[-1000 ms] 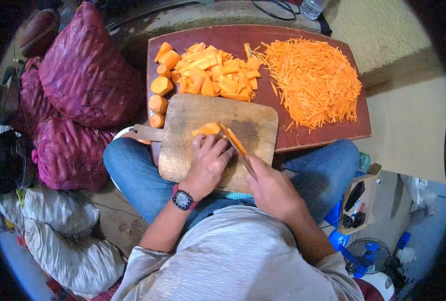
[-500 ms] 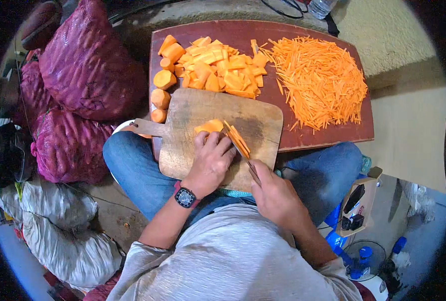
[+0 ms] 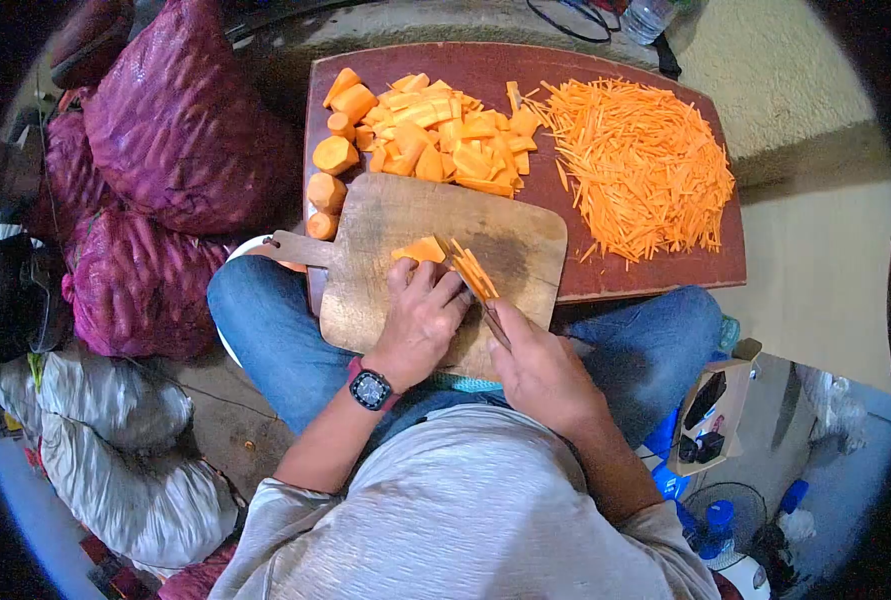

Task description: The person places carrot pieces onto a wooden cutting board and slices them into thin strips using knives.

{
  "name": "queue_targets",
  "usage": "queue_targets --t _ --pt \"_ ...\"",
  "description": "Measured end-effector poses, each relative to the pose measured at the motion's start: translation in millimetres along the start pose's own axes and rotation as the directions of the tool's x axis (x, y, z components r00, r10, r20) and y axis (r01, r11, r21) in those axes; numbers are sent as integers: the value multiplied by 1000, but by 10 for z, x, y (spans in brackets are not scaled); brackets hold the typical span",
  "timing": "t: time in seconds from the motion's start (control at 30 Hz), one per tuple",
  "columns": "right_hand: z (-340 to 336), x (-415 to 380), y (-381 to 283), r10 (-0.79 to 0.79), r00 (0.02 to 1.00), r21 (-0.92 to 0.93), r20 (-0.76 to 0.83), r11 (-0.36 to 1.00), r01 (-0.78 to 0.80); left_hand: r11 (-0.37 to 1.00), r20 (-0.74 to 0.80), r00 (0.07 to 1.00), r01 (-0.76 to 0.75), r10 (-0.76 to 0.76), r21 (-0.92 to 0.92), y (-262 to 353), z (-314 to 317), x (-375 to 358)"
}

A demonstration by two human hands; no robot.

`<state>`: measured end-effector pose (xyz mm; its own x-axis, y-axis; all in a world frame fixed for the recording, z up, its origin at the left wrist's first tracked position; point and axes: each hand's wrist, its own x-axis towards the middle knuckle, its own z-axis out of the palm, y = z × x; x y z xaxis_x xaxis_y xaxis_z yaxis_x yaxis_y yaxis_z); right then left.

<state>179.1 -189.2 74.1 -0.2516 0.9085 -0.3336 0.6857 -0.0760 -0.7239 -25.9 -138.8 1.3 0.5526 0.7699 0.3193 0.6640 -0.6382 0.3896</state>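
A wooden cutting board [image 3: 385, 300] with a handle lies across my lap, partly over the red table. My left hand [image 3: 423, 315] presses flat carrot slices [image 3: 420, 250] onto the board with bent fingertips. In my right hand [image 3: 540, 365] is a knife [image 3: 495, 325], its blade against the slices beside my left fingers. Cut carrot strips [image 3: 476, 272] lie along the right side of the blade. Beyond the board are a heap of carrot slices [image 3: 430, 130] and, on the right, a big pile of carrot shreds [image 3: 640, 165].
Thick carrot chunks [image 3: 335, 155] line the left edge of the red table [image 3: 605, 285]. Purple mesh sacks [image 3: 180, 130] stand at the left, with white sacks [image 3: 135, 490] below them. A cardboard box [image 3: 713, 415] and a blue-capped bottle [image 3: 720, 520] are at the lower right.
My right hand and the knife have shifted slightly left and up, closer to my left fingers. The left hand keeps its hold on the slices. The whole view has moved slightly.
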Motion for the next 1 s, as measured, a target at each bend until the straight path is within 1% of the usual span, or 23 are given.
queue_targets --t 0.1,0.17,0.2,0.27,0.3,0.37,0.4,0.43,0.47,0.53,0.6,0.67,0.7,0.77,0.8,0.87,0.97,1.0 --pt "-69 -145 -6 36 998 14 43 999 -36 1000 -27 999 -18 18 -7 -30 20 4" --pt "-142 -321 -49 145 987 54 74 987 -150 1000 -34 999 1 -2 -32 -7 50 -42" --pt "-119 -301 -46 151 985 52 81 986 -156 1000 -24 1000 12 -13 -21 0 57 -47" --pt "-65 -147 -41 73 997 -12 35 997 -72 1000 -19 1000 13 -13 -11 -3 57 -21" --pt "-58 -61 -43 72 997 -14 33 997 -72 1000 -14 1000 22 -23 -19 -10 44 -19" --pt "-43 80 -61 -18 1000 -4 -14 1000 18 999 -8 1000 30 -30 -18 2 20 -33" --pt "-54 -5 -65 -23 1000 -2 -17 1000 23 999 -51 998 38 -38 -16 22 21 -43" --pt "-85 -142 -56 -1 1000 29 -6 1000 1 998 -100 993 56 -57 -13 4 22 -50" --pt "-103 -237 -40 30 999 57 13 998 -31 998 -101 992 69 -70 -15 -2 28 -54" --pt "-31 -215 -39 47 998 33 35 998 -48 997 -65 995 78 -79 -15 5 37 -58" --pt "22 -96 -38 54 998 7 30 999 -54 997 -64 995 76 -76 -3 -26 52 -65" --pt "62 31 -45 -39 999 -17 -26 999 38 997 -60 996 72 -70 17 -33 62 -85" --pt "28 6 -76 -42 999 -15 -32 999 42 998 -62 996 58 -56 29 -26 64 -94" --pt "-87 -100 -127 75 994 -33 80 997 -72 998 -67 997 46 -43 40 -39 71 -83" --pt "-92 -186 -96 73 994 -38 86 997 -70 999 -84 996 39 -37 23 -32 76 -86" --pt "-97 -351 -38 11 1000 40 11 999 -11 999 -104 994 46 -46 4 -10 88 -88" --pt "-40 -93 -40 41 998 33 40 999 -42 999 -108 993 49 -51 -22 2 80 -61" --pt "-28 -34 -39 40 999 31 36 999 -41 999 -113 993 45 -44 5 2 89 -65"
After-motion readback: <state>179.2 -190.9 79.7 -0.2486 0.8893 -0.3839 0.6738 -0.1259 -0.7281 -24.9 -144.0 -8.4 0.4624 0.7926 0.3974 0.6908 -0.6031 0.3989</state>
